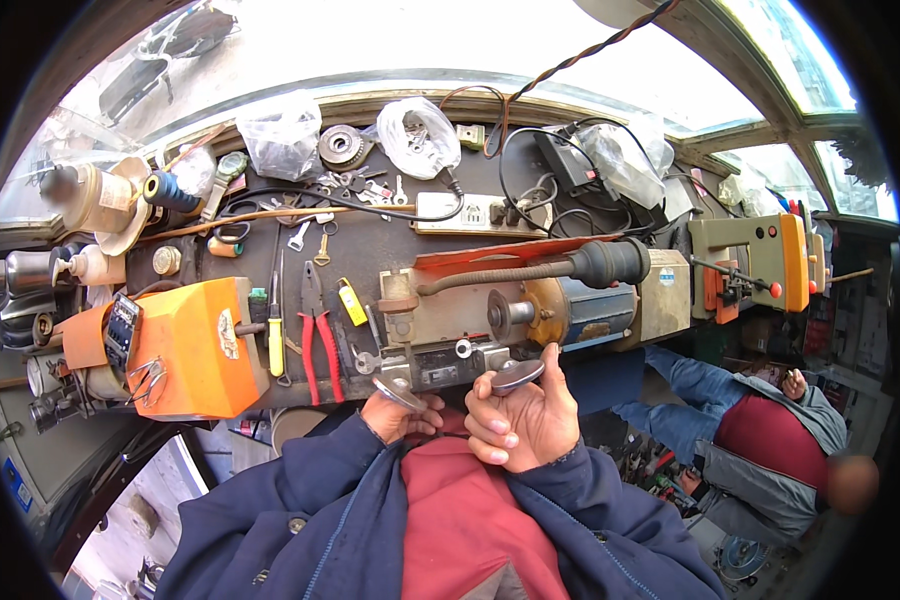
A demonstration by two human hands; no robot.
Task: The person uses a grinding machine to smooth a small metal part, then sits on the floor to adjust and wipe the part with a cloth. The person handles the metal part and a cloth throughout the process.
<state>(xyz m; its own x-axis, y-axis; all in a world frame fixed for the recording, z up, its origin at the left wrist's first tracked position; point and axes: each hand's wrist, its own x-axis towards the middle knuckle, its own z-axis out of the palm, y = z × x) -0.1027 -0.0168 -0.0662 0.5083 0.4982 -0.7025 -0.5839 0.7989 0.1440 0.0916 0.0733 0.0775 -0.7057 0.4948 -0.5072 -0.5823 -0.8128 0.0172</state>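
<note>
A key-cutting machine stands at the bench's front edge in front of me. Two round metal knobs stick out from its front. My left hand is curled under the left metal knob, which hides part of its fingers. Around the right metal knob, my right hand has its fingers bent and its thumb raised beside the rim. Above the knobs are the machine's blue motor and a grey cutter wheel. A loose key lies left of the machine.
Left of the machine lie red-handled pliers, a yellow-handled screwdriver and a yellow tag. An orange machine stands farther left. Behind are a power strip, cables and plastic bags. Another person is at the right.
</note>
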